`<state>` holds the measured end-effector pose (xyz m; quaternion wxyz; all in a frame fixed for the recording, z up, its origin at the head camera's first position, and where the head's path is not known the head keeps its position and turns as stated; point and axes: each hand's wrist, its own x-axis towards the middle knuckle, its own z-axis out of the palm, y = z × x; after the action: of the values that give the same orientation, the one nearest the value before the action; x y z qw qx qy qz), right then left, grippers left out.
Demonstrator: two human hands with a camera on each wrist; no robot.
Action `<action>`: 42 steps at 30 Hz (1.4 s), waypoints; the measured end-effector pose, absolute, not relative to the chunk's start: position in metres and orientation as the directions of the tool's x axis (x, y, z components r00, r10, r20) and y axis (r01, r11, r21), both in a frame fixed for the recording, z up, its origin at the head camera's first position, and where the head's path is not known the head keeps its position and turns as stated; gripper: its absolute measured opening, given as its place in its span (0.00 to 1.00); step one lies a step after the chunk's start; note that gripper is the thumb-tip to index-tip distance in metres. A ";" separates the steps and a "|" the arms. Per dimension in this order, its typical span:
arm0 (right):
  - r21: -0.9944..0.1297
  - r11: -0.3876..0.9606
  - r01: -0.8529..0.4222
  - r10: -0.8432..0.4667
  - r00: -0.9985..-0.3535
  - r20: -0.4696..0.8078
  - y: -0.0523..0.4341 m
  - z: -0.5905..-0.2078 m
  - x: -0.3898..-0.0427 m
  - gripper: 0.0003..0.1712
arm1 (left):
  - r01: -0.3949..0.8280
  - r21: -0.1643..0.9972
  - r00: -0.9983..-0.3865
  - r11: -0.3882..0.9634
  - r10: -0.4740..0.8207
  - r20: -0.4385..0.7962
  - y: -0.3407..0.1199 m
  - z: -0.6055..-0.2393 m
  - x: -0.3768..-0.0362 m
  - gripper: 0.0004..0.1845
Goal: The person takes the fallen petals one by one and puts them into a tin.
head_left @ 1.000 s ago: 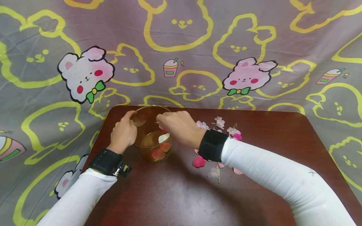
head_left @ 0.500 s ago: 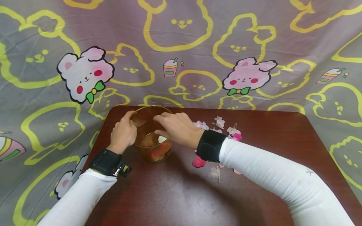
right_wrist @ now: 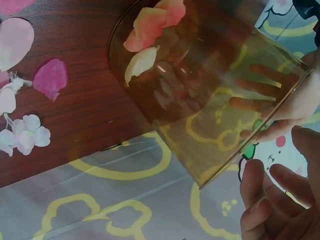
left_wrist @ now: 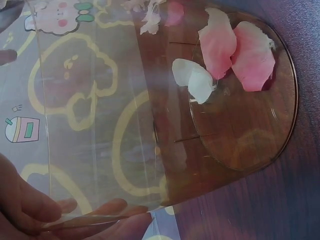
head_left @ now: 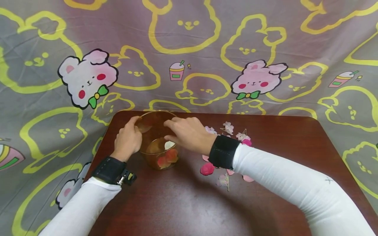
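Before creased, printed cloth [head_left: 192, 39], pinching the rim [head_left: 157, 153] of a clear amber vase [head_left: 157, 134], on a glossy wooden table [head_left: 183, 203], with the left hand [head_left: 128, 139]; holding the right hand [head_left: 190, 134] beside it, loosely curved, fingers [right_wrist: 252, 177] parted, above thin, cupped petals [head_left: 172, 155].

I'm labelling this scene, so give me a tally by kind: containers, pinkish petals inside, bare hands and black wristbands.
Amber see-through container: 1
Pinkish petals inside it: 2
Left hand and right hand: 2
Black wristbands: 2
Total: 7
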<state>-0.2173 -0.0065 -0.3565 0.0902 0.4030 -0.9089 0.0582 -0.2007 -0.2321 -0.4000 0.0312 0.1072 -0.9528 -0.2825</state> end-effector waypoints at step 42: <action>-0.110 0.682 -0.723 -0.714 -0.691 0.112 0.078 -0.396 -0.213 0.13 | -0.190 0.543 -0.975 0.818 -0.223 -0.007 -0.232 -0.400 -0.202 0.26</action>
<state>-0.2130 0.0780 -0.3961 0.0297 0.3921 -0.9166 0.0727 -0.2019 -0.2316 -0.4004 0.0286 0.1084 -0.9529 -0.2817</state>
